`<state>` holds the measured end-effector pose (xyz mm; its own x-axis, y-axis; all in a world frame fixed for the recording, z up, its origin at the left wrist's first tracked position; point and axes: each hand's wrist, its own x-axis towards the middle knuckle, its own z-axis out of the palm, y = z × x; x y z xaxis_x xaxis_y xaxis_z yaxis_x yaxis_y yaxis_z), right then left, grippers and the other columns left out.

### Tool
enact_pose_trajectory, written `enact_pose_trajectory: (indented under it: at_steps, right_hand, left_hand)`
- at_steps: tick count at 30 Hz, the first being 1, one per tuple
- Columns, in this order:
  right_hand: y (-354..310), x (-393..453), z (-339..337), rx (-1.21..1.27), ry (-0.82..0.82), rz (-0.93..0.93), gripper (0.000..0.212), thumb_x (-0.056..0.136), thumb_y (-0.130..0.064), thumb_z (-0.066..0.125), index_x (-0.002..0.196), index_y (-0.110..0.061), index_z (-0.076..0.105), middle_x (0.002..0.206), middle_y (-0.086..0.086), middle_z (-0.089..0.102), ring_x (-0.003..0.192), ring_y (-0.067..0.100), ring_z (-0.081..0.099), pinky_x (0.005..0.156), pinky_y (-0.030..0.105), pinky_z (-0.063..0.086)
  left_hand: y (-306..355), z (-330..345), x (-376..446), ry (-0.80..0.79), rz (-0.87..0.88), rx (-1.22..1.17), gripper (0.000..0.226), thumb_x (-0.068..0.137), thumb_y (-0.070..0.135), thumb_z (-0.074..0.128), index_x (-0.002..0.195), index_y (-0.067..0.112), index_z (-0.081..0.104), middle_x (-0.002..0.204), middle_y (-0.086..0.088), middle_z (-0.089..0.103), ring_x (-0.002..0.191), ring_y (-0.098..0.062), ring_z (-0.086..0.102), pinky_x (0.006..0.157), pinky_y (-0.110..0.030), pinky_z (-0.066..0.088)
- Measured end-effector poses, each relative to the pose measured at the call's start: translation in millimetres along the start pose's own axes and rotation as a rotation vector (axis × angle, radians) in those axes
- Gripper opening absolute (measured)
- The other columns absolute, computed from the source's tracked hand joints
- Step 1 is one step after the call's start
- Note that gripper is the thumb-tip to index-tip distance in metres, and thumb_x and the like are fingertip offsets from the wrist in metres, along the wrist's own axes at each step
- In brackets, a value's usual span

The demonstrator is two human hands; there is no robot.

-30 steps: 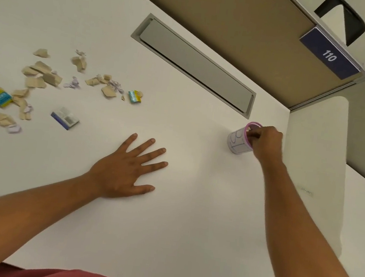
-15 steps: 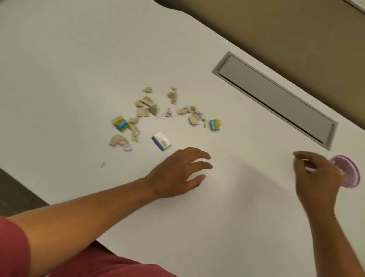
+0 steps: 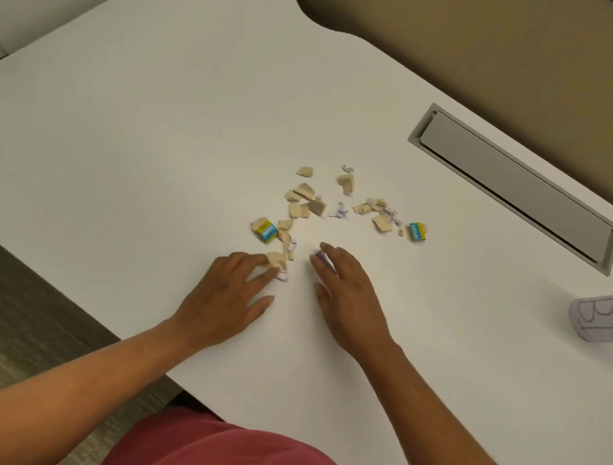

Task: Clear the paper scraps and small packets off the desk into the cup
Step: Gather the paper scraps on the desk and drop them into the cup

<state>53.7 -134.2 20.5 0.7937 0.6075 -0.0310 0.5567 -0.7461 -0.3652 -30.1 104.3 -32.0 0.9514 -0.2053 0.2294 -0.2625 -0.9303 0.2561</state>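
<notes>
Tan and white paper scraps lie scattered mid-desk, with a blue-yellow packet at their left and another at their right. My left hand lies on the desk, its fingertips touching a tan scrap and a small white-purple scrap. Beside it my right hand lies flat, fingertips resting on a white-blue packet that is mostly hidden under them. The lavender cup stands far right, apart from both hands, with scraps inside.
A grey cable hatch is set into the white desk behind the scraps. A tan partition runs along the back. The desk's near edge drops to the floor at the left.
My right hand left the cup and swung left to the white-blue packet. My left hand slid forward to the nearest scraps. The view turned left, so the cup now sits at the right edge.
</notes>
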Motion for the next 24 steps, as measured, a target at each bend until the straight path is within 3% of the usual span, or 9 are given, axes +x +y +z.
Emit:
enact_pose_trajectory:
  at_steps: [2, 7, 10, 13, 16, 19, 21, 24]
  right_hand:
    - [1.1, 2.5, 4.1, -0.076, -0.017, 0.015, 0.042, 0.102, -0.018, 0.056, 0.144, -0.010, 0.057, 0.159, 0.008, 0.045, 0.148, 0.030, 0.038, 0.123, 0.038, 0.028]
    - [9.4, -18.9, 3.3, -0.143, 0.154, 0.139, 0.023, 0.097, -0.014, 0.067, 0.119, -0.011, 0.073, 0.142, 0.009, 0.061, 0.132, 0.035, 0.055, 0.111, 0.046, 0.043]
    - [6.0, -25.2, 3.5, -0.134, 0.216, 0.223, 0.023, 0.097, -0.012, 0.066, 0.119, -0.011, 0.073, 0.142, 0.009, 0.060, 0.133, 0.035, 0.053, 0.112, 0.050, 0.042]
    - [-12.1, -15.1, 5.9, -0.074, 0.273, 0.220, 0.027, 0.092, -0.006, 0.068, 0.118, -0.012, 0.073, 0.135, 0.010, 0.063, 0.125, 0.032, 0.057, 0.110, 0.043, 0.044]
    - [-35.1, 1.3, 11.6, 0.000, 0.325, 0.192, 0.027, 0.087, -0.002, 0.071, 0.113, -0.011, 0.074, 0.125, 0.010, 0.067, 0.116, 0.030, 0.061, 0.102, 0.039, 0.047]
    - [-54.3, 15.0, 20.7, 0.064, 0.310, 0.196, 0.028, 0.085, 0.000, 0.072, 0.111, -0.010, 0.075, 0.121, 0.011, 0.068, 0.112, 0.030, 0.064, 0.095, 0.039, 0.052]
    - [-61.3, 20.6, 24.8, 0.089, 0.267, 0.206, 0.028, 0.087, -0.002, 0.072, 0.113, -0.012, 0.074, 0.123, 0.010, 0.068, 0.115, 0.030, 0.064, 0.097, 0.041, 0.053]
    - [-62.3, 23.8, 26.1, 0.100, 0.246, 0.243, 0.030, 0.089, -0.005, 0.070, 0.117, -0.014, 0.074, 0.126, 0.008, 0.067, 0.119, 0.027, 0.062, 0.099, 0.041, 0.052]
  left_hand:
    - [3.8, 5.0, 8.3, -0.009, 0.081, 0.001, 0.046, 0.104, 0.043, 0.054, 0.139, 0.016, 0.066, 0.139, -0.009, 0.063, 0.121, -0.030, 0.060, 0.098, -0.041, 0.046]
    - [18.1, 12.0, 41.6, -0.054, 0.138, -0.008, 0.053, 0.104, 0.047, 0.049, 0.142, 0.015, 0.065, 0.144, -0.007, 0.064, 0.126, -0.030, 0.061, 0.100, -0.042, 0.049]
    - [13.0, 8.7, 56.7, 0.088, 0.164, -0.030, 0.036, 0.102, 0.034, 0.060, 0.133, 0.018, 0.070, 0.134, -0.005, 0.068, 0.118, -0.029, 0.061, 0.093, -0.043, 0.045]
    - [-12.3, 0.6, 67.1, 0.197, 0.030, -0.003, 0.035, 0.090, 0.022, 0.076, 0.124, 0.022, 0.073, 0.124, -0.001, 0.069, 0.108, -0.027, 0.055, 0.084, -0.042, 0.036]
    - [-37.5, -3.9, 72.2, 0.165, -0.051, 0.084, 0.042, 0.084, 0.028, 0.083, 0.125, 0.024, 0.072, 0.123, 0.001, 0.068, 0.106, -0.028, 0.051, 0.081, -0.043, 0.031]
    - [-45.2, -6.1, 76.9, 0.121, -0.019, 0.125, 0.036, 0.087, 0.029, 0.085, 0.122, 0.023, 0.075, 0.119, 0.003, 0.073, 0.100, -0.031, 0.062, 0.078, -0.044, 0.037]
    - [-44.7, -6.4, 80.4, 0.107, -0.021, 0.073, 0.035, 0.087, 0.030, 0.086, 0.119, 0.021, 0.078, 0.115, 0.002, 0.076, 0.098, -0.030, 0.066, 0.077, -0.044, 0.041]
    - [-43.2, -9.2, 86.4, 0.087, -0.149, -0.136, 0.035, 0.088, 0.037, 0.085, 0.120, 0.022, 0.078, 0.113, 0.002, 0.078, 0.104, -0.027, 0.065, 0.082, -0.040, 0.032]
